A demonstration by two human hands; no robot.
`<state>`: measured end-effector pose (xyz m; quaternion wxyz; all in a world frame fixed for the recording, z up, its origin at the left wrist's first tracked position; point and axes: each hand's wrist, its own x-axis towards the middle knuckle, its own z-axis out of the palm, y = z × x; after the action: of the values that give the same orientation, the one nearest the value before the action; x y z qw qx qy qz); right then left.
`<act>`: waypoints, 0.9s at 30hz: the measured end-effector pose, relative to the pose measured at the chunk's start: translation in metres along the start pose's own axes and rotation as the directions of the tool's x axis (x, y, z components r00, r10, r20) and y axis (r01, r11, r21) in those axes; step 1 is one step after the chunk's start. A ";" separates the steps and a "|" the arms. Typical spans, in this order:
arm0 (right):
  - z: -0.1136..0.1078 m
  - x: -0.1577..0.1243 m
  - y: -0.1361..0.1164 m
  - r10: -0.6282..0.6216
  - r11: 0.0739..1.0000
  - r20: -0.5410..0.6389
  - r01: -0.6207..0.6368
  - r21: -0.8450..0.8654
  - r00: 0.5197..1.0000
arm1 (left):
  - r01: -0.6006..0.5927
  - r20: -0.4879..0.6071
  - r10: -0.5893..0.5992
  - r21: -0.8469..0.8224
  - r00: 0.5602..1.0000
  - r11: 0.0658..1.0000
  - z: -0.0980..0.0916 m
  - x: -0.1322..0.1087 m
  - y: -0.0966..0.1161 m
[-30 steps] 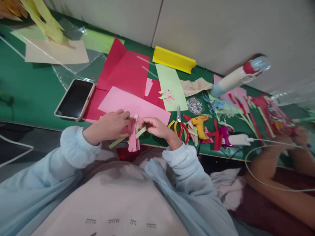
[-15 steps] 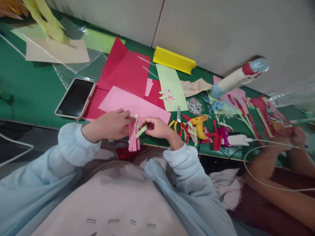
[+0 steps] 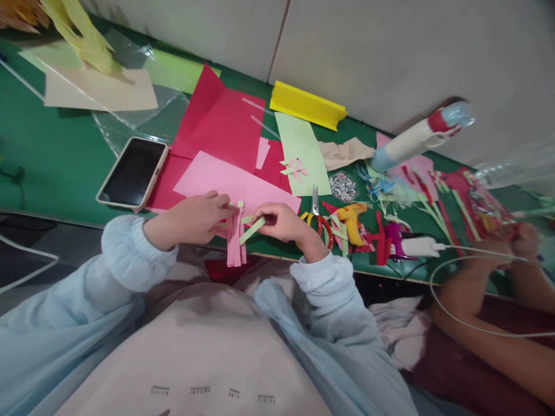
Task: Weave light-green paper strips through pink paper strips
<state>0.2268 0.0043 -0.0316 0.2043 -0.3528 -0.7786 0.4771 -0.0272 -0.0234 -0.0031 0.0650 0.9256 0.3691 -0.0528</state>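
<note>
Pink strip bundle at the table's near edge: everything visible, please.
Pink bundle: several narrow, flat strips, apparently paper, roughly side by side, near ends reaching past the edge of the green table. A pale green piece shows at its far end. The left grip is at its left side, contact unclear; the right grip holds a green strip whose lower end reaches its right side.

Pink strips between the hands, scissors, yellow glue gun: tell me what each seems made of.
Pink strips: probably matte paper or thin card, being flat with straight edges.
Scissors: blades look like metal, grey and shiny; the handles, evenly coloured, are likely smooth plastic.
Yellow glue gun: probably plastic, judging by its even colour and rounded body; finish perhaps slightly glossy.
</note>
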 end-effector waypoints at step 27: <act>-0.009 0.000 -0.008 0.100 0.878 -0.003 -0.087 0.471 0.995 | -0.006 -0.044 0.007 0.029 0.999 1.000 0.004 0.001 0.000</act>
<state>0.2296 0.0074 -0.0203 0.2710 -0.3362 -0.6189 0.6561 -0.0268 -0.0238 -0.0067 0.0438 0.9285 0.3668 -0.0373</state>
